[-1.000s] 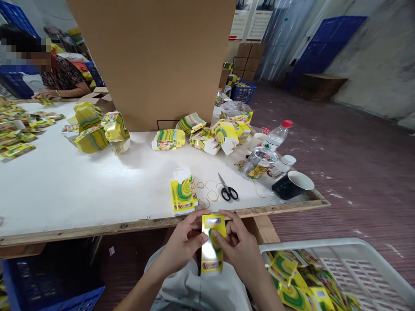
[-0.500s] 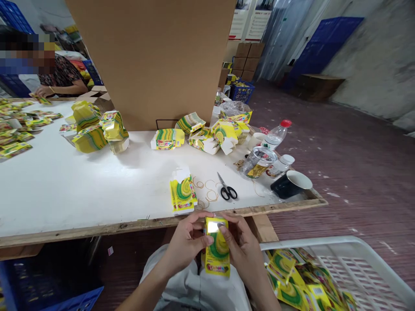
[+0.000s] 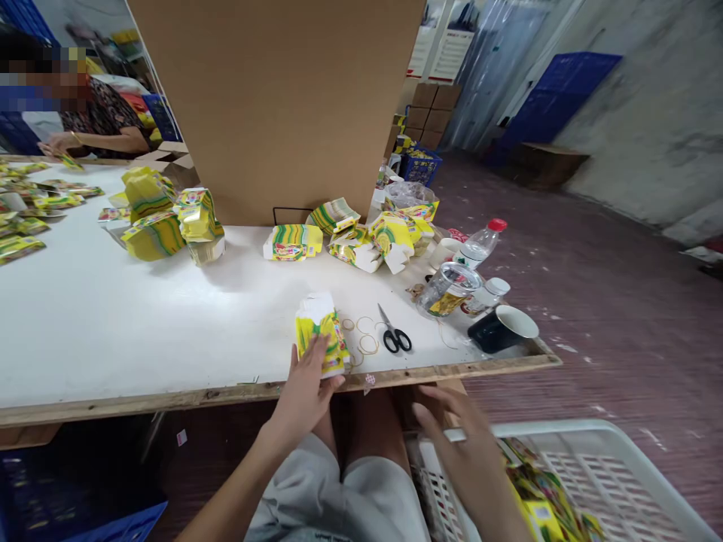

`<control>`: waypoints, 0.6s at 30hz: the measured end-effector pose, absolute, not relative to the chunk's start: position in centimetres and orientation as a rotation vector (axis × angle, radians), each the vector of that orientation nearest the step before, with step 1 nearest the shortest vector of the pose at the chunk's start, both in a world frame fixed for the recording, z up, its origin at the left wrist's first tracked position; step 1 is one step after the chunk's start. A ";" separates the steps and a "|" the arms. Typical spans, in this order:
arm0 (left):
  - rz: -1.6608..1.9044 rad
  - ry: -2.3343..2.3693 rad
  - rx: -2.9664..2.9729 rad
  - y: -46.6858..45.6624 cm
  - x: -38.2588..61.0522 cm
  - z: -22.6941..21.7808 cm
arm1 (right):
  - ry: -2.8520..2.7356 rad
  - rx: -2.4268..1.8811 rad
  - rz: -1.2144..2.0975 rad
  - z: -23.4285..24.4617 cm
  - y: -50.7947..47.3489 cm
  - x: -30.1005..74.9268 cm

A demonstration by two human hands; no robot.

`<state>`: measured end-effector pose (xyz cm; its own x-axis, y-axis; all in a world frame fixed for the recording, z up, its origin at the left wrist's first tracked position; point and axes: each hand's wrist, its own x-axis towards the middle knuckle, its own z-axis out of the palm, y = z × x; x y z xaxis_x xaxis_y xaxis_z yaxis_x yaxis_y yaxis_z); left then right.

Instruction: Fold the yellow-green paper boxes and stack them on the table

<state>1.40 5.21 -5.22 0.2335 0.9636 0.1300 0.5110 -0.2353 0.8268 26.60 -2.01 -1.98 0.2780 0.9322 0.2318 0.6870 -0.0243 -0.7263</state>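
On the table's front part lies a small stack of flat yellow-and-green cartons (image 3: 317, 310) with white flaps. My left hand (image 3: 305, 380) rests on its near end, fingers stretched across the top carton and thumb by the lower edge. My right hand (image 3: 466, 444), smeared by motion, is over the near left side of a white plastic basket (image 3: 607, 430). Its fingers are apart and I see nothing in them. Inside the basket are several filled yellow packs (image 3: 545, 519), partly hidden by my right forearm.
Scissors (image 3: 397, 339) and rubber bands (image 3: 369, 344) lie right of the stack. A dark mug (image 3: 491, 331), a clear jar (image 3: 446, 290) and bottles line the right edge. Bundled cartons (image 3: 294, 242) stand before a tall cardboard sheet (image 3: 282, 105). A co-worker (image 3: 107, 120) sits at far left.
The yellow pack held between both hands is gone from them. My left hand has moved up onto the carton stack; my right hand has moved right to the basket.
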 end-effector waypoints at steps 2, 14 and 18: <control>0.856 1.270 1.887 4.8 1.8 -5.7 | -1.376 -1.698 0.568 -3.6 1.1 22.4; 1.185 1.246 1.562 4.0 1.5 -4.0 | -1.068 -1.431 0.886 -5.2 4.1 18.6; 1.225 0.927 1.125 2.8 2.5 -2.8 | -0.834 -1.259 1.094 -4.1 1.2 18.8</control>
